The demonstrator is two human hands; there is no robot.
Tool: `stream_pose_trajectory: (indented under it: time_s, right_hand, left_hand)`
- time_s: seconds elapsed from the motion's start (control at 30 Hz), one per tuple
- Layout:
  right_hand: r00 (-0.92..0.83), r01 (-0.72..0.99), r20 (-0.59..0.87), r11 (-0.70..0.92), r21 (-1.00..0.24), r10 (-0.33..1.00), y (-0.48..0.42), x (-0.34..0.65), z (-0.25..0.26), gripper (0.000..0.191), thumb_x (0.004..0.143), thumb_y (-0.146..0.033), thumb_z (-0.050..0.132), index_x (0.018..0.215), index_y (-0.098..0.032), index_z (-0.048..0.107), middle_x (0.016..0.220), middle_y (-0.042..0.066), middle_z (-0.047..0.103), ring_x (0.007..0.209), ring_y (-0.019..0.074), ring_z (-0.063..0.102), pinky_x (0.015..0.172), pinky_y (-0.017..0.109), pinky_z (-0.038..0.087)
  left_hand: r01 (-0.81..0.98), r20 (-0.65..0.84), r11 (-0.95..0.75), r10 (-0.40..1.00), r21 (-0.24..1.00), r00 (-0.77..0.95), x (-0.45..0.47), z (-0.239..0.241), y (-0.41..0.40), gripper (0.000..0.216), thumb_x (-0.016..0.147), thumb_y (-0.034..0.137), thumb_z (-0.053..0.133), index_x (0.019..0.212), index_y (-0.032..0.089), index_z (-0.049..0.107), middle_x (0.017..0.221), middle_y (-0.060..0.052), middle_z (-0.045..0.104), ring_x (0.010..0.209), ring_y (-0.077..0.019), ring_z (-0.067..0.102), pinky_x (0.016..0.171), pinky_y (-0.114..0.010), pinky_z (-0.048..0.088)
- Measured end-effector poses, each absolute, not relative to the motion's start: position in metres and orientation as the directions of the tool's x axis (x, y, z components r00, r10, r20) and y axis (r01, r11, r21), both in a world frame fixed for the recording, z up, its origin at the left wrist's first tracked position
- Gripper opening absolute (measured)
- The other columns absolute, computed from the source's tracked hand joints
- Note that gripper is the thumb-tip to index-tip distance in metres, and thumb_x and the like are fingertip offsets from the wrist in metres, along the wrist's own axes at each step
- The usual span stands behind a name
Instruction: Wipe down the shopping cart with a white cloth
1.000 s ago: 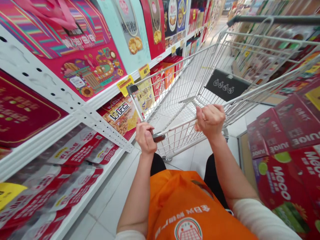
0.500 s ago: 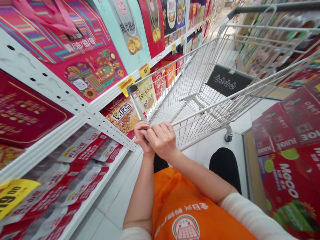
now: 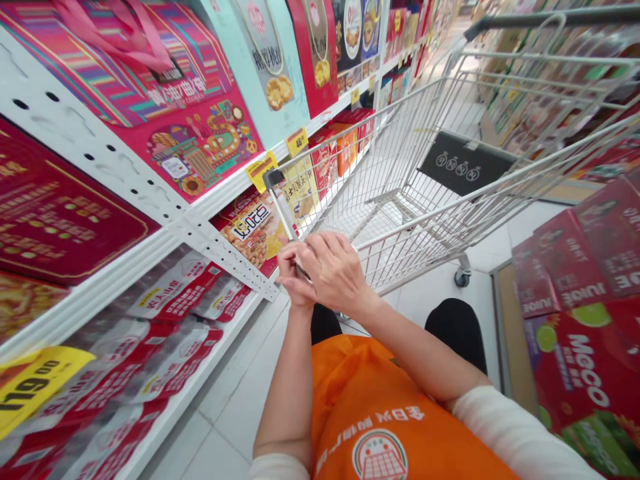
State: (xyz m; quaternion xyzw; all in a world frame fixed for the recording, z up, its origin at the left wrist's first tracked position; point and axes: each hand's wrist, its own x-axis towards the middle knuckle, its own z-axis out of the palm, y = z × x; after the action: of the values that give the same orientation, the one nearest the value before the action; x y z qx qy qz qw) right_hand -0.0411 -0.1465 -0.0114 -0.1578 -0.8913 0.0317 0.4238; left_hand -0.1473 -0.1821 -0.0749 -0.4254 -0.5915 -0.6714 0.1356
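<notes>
A wire shopping cart [image 3: 400, 233] stands before me, its grey frame running away to the upper right. My left hand [image 3: 295, 277] is curled at the cart's nearest corner, palm partly turned up. Over the same corner, my right hand [image 3: 335, 273] lies with bent fingers, overlapping the left. A thin dark edge shows between the hands; it looks like the corner's dark cap, mostly hidden. At the other end of the short rim is a black corner piece [image 3: 273, 177].
Shelves on the left hold gift boxes [image 3: 200, 133], snack boxes [image 3: 250, 227] and wrapped bottle packs [image 3: 170, 287]. A yellow price tag [image 3: 40, 387] sticks out low on the left. Red drink cartons [image 3: 590, 360] are stacked on the right. A cart wheel [image 3: 463, 275] rests on the tiled floor [image 3: 220, 400].
The view has shifted slightly, so everything sits a little further right. My right hand has flattened somewhat over the left, and a dark edge between them now shows more clearly.
</notes>
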Motion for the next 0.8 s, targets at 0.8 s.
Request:
stream_pose_trajectory:
  time_s: [0.8]
  right_hand:
    - [-0.531, -0.507, 0.118, -0.203, -0.838, 0.839, -0.156, 0.044, -0.014, 0.043, 0.077, -0.035, 0.077, 0.113, -0.032, 0.053, 0.086, -0.005, 0.063, 0.058, 0.008, 0.054, 0.053, 0.021, 0.051]
  left_hand:
    - [0.848, 0.779, -0.169, 0.513, 0.503, -0.36, -0.08, -0.022, -0.224, 0.044, 0.094, 0.059, 0.044, 0.116, 0.024, 0.058, 0.117, -0.008, 0.061, 0.116, -0.0218, 0.054, 0.115, -0.046, 0.031]
